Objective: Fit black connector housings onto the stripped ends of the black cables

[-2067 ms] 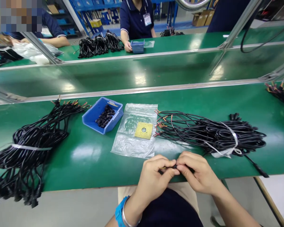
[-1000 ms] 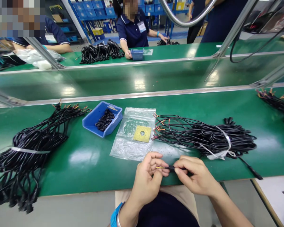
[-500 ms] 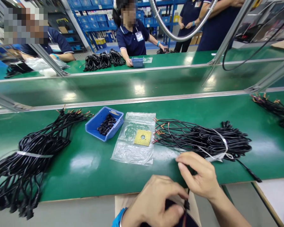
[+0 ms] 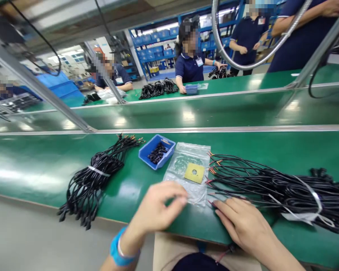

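My left hand (image 4: 162, 205) hovers at the lower edge of a clear plastic bag (image 4: 176, 177), thumb and forefinger curved with a gap between them and nothing visible in them. My right hand (image 4: 240, 218) is closed, palm down, at the table's front edge. A black cable end (image 4: 231, 248) with reddish wires comes out below it; the grip itself is hidden. By its fingertips lie the bare coloured wire ends of a tied bundle of black cables (image 4: 288, 188). A yellow square sponge (image 4: 194, 172) with a round hole lies on the bag.
Left of the bag stands a blue bin (image 4: 147, 156) of small black parts (image 4: 157, 153). Farther left lies another tied cable bundle (image 4: 101, 165). A metal rail (image 4: 169, 130) runs behind. Across from me, co-workers sit and stand at a second green table (image 4: 243, 81).
My left hand has let go of the cable end and moved up and left to the bag. My right hand keeps near the table edge. The view has swung left.
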A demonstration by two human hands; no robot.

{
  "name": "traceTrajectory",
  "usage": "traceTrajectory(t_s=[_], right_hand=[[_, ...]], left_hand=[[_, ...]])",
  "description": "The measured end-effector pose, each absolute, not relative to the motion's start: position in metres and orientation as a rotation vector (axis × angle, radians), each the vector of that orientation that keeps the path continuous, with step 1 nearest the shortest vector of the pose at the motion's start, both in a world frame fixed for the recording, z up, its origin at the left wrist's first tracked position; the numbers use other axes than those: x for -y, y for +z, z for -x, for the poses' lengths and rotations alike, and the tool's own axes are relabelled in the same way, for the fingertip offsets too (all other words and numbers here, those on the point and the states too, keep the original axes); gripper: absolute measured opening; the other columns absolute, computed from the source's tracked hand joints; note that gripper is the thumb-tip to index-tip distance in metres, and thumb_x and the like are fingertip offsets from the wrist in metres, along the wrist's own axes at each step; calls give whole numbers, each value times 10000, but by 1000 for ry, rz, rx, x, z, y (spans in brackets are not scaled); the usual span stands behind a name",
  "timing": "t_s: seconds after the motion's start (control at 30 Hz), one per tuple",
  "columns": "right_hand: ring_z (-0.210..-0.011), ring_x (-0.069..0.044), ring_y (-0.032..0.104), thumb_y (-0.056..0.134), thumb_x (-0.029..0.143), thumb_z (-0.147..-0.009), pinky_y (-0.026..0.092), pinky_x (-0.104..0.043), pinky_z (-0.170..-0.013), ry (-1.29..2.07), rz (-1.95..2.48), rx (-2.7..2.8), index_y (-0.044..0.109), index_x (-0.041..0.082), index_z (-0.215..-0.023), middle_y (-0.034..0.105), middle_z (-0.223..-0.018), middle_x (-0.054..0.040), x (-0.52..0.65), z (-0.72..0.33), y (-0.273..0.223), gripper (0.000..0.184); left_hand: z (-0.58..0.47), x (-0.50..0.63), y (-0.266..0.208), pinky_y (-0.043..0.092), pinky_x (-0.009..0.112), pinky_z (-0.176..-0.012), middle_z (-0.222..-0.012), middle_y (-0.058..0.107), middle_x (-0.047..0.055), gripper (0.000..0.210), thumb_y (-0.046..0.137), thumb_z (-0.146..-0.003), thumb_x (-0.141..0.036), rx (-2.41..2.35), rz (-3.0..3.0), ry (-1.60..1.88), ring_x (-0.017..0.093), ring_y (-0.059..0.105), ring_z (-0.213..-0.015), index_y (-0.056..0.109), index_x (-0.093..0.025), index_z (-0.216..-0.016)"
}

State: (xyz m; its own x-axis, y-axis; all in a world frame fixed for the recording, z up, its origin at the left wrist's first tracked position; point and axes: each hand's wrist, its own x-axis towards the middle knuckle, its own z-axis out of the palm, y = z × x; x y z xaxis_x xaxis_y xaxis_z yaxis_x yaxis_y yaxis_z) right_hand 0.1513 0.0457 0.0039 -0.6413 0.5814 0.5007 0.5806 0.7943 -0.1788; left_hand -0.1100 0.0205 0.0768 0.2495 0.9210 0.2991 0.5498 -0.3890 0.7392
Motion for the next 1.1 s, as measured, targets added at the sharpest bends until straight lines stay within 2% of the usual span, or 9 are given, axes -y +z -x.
traceTrajectory(t_s=[0.07, 0.17, 0.33, 0.43, 0.7, 0.8, 0.97, 1.03, 1.1], right_hand=[[-629, -154, 589, 418, 199, -982, 432, -273, -607, 109, 797, 2436, 667, 191, -1028, 616, -702, -22, -47, -151, -4, 254], [-597, -139, 578, 406, 161, -975, 415, -253, -561, 208, 772, 2421, 650, 191, -1034, 588, -687, -8, -50, -153, -13, 253], [-574, -130, 567, 391, 145, -971, 379, -245, -530, 272, 801, 2422, 641, 212, -988, 563, -671, 2, -48, -156, -17, 260], [-596, -142, 574, 402, 171, -971, 371, -256, -549, 274, 887, 2416, 641, 218, -939, 566, -678, -3, -45, -154, -15, 246], [-622, -152, 576, 395, 199, -957, 351, -265, -560, 258, 985, 2368, 646, 213, -934, 592, -696, -13, -43, -148, -9, 253], [-634, -155, 580, 394, 205, -964, 355, -268, -572, 283, 989, 2363, 647, 213, -964, 605, -719, -17, -42, -149, -11, 252], [-630, -154, 575, 419, 217, -975, 369, -267, -583, 306, 957, 2339, 639, 212, -979, 602, -724, -13, -42, -152, -14, 220], [-627, -152, 576, 420, 212, -977, 376, -266, -584, 297, 935, 2328, 630, 205, -987, 606, -728, -15, -42, -152, -13, 210], [-626, -148, 581, 424, 206, -978, 383, -261, -581, 286, 916, 2312, 621, 202, -1001, 611, -736, -16, -43, -151, -12, 198]], left_hand=[[141, -48, 89, 552, 311, -808, -953, 781, 71, 212, 566, -890, -236, -1753, -2060, 933, 215, 718, -863, 750, -201, -990], [174, -97, 92, 498, 335, -952, -1150, 748, 75, 296, 510, -902, -203, -2168, -2086, 448, 252, 680, -1064, 747, -201, -1079], [187, -148, 77, 521, 324, -847, -961, 794, 76, 164, 647, -773, -209, -2191, -2078, 168, 286, 714, -958, 787, -227, -855], [185, -153, 73, 519, 310, -769, -875, 785, 85, 130, 628, -759, -205, -2199, -2097, 114, 275, 720, -875, 754, -215, -787], [185, -152, 66, 502, 353, -766, -767, 692, 69, 94, 552, -732, -138, -2064, -2163, 333, 268, 664, -790, 609, -202, -693], [188, -150, 67, 511, 385, -827, -823, 685, 72, 102, 563, -715, -143, -2047, -2084, 528, 271, 666, -839, 627, -195, -775], [185, -133, 76, 566, 392, -795, -894, 678, 92, 323, 559, -808, -328, -2004, -1856, 838, 249, 697, -837, 651, -128, -1043], [172, -122, 76, 585, 366, -766, -907, 686, 83, 362, 621, -780, -391, -1830, -1751, 929, 225, 711, -799, 684, -125, -1018], [152, -112, 71, 590, 367, -781, -1005, 685, 97, 322, 690, -727, -368, -1529, -1635, 1011, 222, 717, -820, 729, -131, -943]])
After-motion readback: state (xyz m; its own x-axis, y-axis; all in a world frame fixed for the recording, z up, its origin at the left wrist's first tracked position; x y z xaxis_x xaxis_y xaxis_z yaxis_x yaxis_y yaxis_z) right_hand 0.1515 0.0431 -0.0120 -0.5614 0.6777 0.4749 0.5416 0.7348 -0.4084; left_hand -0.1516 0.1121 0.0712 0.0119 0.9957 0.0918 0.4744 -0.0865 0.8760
